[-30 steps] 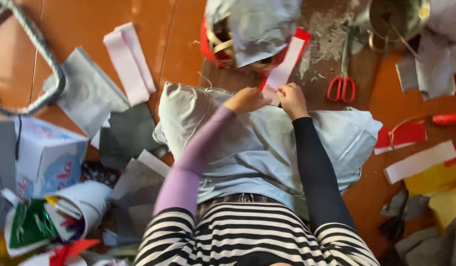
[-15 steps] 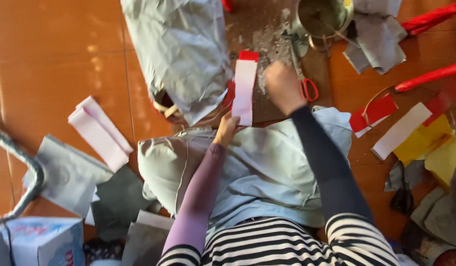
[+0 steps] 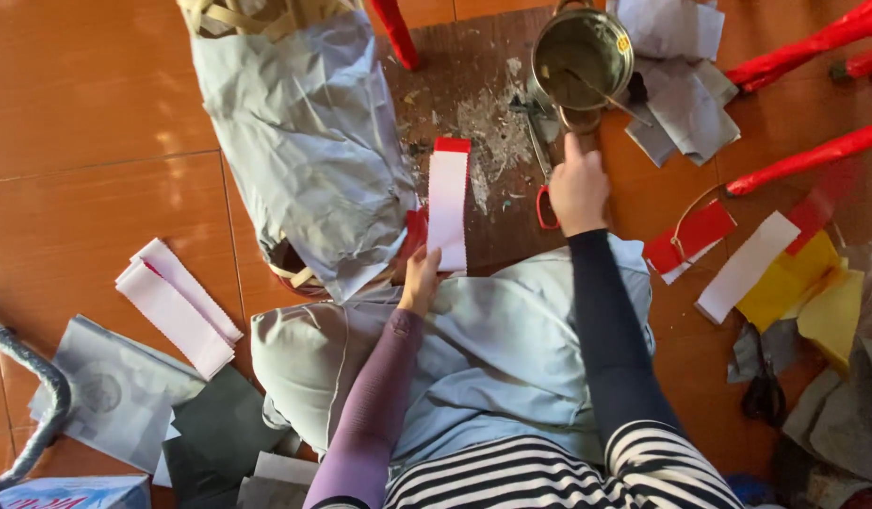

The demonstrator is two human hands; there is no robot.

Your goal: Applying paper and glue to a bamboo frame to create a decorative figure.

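Holding: the left hand (image 3: 420, 279) pinches the near end of a white paper strip (image 3: 448, 209), fingers closed on its lower edge
Lap: a pale blue cloth (image 3: 492, 349) lies over the knees, below both forearms; a striped garment (image 3: 511, 476) shows at the near edge of the head view
Strip position: it stands just beyond the left hand, over the dark work board (image 3: 483, 104), beside the crumpled grey paper (image 3: 304, 141)
Strip axis: long axis runs near to far, almost straight away from the person; the red-tipped end points far, the serrated end is near, at the fingers
Right hand: the right hand (image 3: 577, 188) rests further out on the board, index finger stretched toward the metal pot (image 3: 582, 57); whether its other fingers clasp anything cannot be told
Scissors: red-handled scissors (image 3: 541, 170) lie just left of the right hand, one red loop touching or partly under it, blades pointing far
Pot: it stands at the far edge of the board with a thin stick inside, just beyond the right fingertip
Left floor: white strips (image 3: 177, 306) lie well apart from the left hand, on orange tiles, long axis diagonal
Right floor: a red and white strip (image 3: 700, 240) and yellow paper (image 3: 803, 292) lie right of the right forearm
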